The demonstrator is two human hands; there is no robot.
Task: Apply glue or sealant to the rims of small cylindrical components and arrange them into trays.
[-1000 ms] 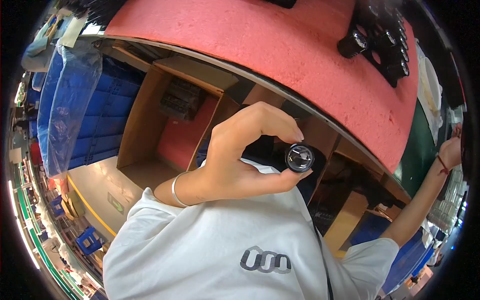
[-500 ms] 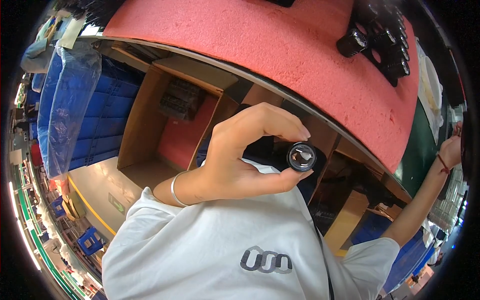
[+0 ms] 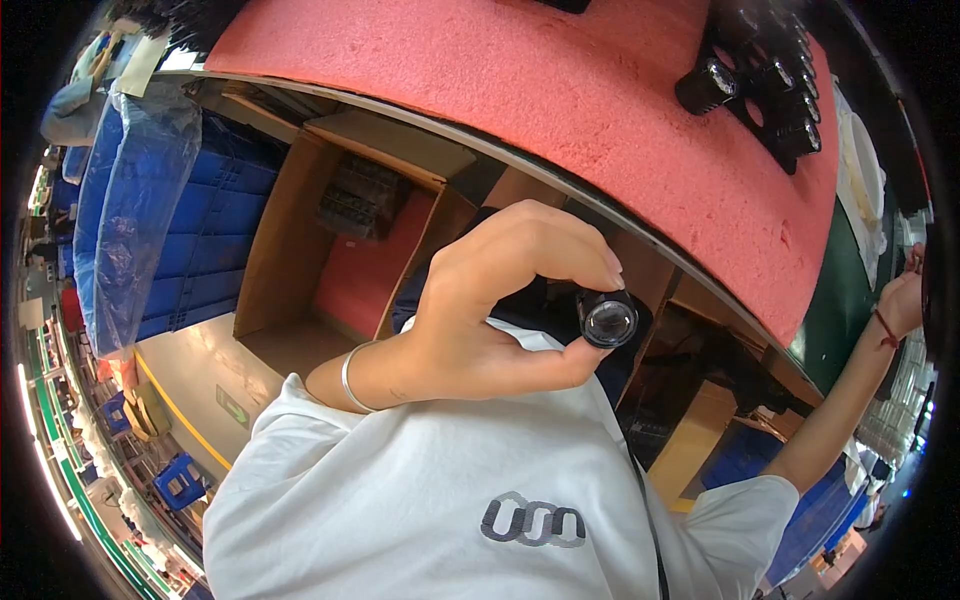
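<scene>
My left hand (image 3: 490,300) is raised in front of my shirt and closed in a pinch. Between its thumb and forefinger is a small black lens barrel (image 3: 609,322), its round glass end facing up at me. Far off at the right rim, my right hand (image 3: 903,300) shows only in part; its fingers are mostly cut off by the dark picture edge, so what it holds, if anything, is hidden. Several similar black barrels (image 3: 795,137) stand in a black holder at the upper right, and one barrel (image 3: 707,87) lies at the holder's left side.
Pink foam (image 3: 480,70) covers the bench top, with a green surface (image 3: 822,325) at its right end. Under the bench edge stands an open cardboard box (image 3: 270,270). Blue crates (image 3: 215,220), partly wrapped in clear plastic, are stacked at the left.
The lens barrel has tilted in my left hand, so more of its side shows and its glass end sits slightly lower. My right hand has hardly moved.
</scene>
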